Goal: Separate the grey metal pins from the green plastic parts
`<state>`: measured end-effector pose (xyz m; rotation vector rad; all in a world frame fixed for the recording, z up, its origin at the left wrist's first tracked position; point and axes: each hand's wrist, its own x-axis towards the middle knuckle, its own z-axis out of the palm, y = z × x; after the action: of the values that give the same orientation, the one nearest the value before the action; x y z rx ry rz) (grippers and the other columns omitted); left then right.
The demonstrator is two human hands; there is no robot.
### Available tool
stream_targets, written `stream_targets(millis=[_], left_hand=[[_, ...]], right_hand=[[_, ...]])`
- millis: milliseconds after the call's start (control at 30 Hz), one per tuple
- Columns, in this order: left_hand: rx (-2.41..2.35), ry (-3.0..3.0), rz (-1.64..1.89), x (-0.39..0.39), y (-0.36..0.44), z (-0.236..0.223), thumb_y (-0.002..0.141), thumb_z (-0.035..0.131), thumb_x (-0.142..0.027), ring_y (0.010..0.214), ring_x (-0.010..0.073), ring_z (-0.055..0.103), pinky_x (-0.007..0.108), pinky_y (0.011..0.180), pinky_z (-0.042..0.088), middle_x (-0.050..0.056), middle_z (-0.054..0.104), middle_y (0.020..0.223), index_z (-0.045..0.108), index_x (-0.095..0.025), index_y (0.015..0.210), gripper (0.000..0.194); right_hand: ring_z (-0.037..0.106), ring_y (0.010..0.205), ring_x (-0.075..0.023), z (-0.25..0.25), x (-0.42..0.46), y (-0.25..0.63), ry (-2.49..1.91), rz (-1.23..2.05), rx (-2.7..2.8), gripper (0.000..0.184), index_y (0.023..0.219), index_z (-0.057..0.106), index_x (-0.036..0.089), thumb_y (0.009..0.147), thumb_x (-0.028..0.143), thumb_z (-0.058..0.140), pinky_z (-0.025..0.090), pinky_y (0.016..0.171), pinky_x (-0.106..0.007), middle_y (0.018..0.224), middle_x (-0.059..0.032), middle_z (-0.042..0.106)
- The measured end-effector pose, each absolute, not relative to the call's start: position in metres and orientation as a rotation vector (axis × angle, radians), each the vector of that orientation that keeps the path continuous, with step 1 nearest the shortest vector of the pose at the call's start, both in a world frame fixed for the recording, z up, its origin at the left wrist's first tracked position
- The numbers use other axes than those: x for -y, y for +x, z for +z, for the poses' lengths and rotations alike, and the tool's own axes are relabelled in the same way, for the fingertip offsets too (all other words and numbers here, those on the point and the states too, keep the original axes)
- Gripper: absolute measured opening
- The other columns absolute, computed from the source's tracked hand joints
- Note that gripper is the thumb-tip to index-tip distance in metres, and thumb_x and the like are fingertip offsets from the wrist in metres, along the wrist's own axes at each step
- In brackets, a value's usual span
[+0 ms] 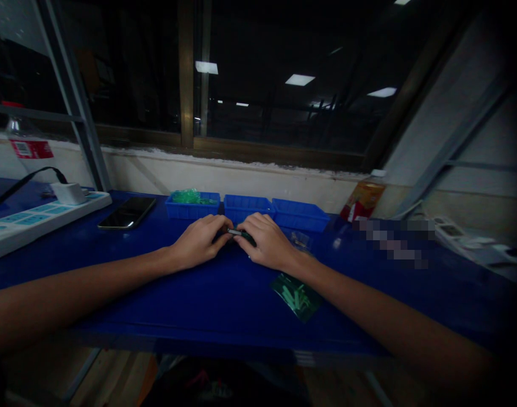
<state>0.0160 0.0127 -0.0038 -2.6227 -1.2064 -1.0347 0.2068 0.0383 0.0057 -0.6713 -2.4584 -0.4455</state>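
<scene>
Above the blue table (216,308), my left hand (199,242) and my right hand (266,242) meet at a small dark stick-like piece with a silvery flat end (235,232). The fingers of my left hand pinch its silvery end. My right hand closes its thumb and fingers on the dark part, hiding much of it. Under my right forearm lies a small bag of light green strips (297,297). Just beyond my right wrist is a clear bag (300,242) whose small contents I cannot make out.
Along the wall stand three blue bins, the left bin (193,210) holding green plastic wrap (188,196). A phone (127,213) and a white power strip (46,220) lie to the left. A red and yellow packet (364,200) leans at the back right.
</scene>
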Motion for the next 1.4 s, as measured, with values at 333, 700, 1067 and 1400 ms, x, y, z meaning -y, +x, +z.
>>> stream_targets(millis=[333,700,1067,1400], left_hand=[[1.236,-2.629,-1.011,-0.0115,0.0175,-0.0024,0.086,0.043,-0.027,0.078,0.0175,0.053,0.032,0.071,0.043,0.005,0.059,0.083,0.052,-0.015,0.091,0.016],[1.247,-2.642,-0.985,-0.0112,0.0172,-0.0019,0.085,0.043,-0.026,0.077,0.0175,0.052,0.032,0.07,0.042,0.004,0.06,0.081,0.053,-0.016,0.089,0.015],[1.233,-2.679,-0.972,-0.0111,0.0167,-0.0019,0.086,0.041,-0.026,0.076,0.0171,0.052,0.032,0.07,0.042,0.004,0.059,0.081,0.053,-0.015,0.088,0.016],[1.221,-2.713,-0.966,-0.0118,0.0168,-0.0019,0.086,0.041,-0.026,0.077,0.0175,0.053,0.032,0.07,0.042,0.004,0.06,0.082,0.053,-0.015,0.088,0.016]], right_hand=[[0.046,0.081,-0.0183,0.006,-0.037,0.2057,-0.673,-0.473,2.441,0.014,0.088,0.053,0.016,0.082,0.027,0.048,0.032,0.072,-0.031,0.083,-0.0056,0.055],[0.046,0.081,-0.0183,0.0053,-0.0371,0.2068,-0.653,-0.462,2.444,0.013,0.088,0.054,0.017,0.083,0.026,0.046,0.032,0.071,-0.031,0.082,-0.0058,0.055],[0.046,0.081,-0.0184,0.0041,-0.0376,0.2064,-0.655,-0.454,2.457,0.015,0.088,0.054,0.016,0.083,0.027,0.045,0.032,0.073,-0.032,0.082,-0.006,0.055],[0.046,0.081,-0.0187,0.0062,-0.0355,0.2062,-0.656,-0.451,2.473,0.014,0.086,0.054,0.016,0.083,0.027,0.045,0.032,0.073,-0.032,0.081,-0.0063,0.055]])
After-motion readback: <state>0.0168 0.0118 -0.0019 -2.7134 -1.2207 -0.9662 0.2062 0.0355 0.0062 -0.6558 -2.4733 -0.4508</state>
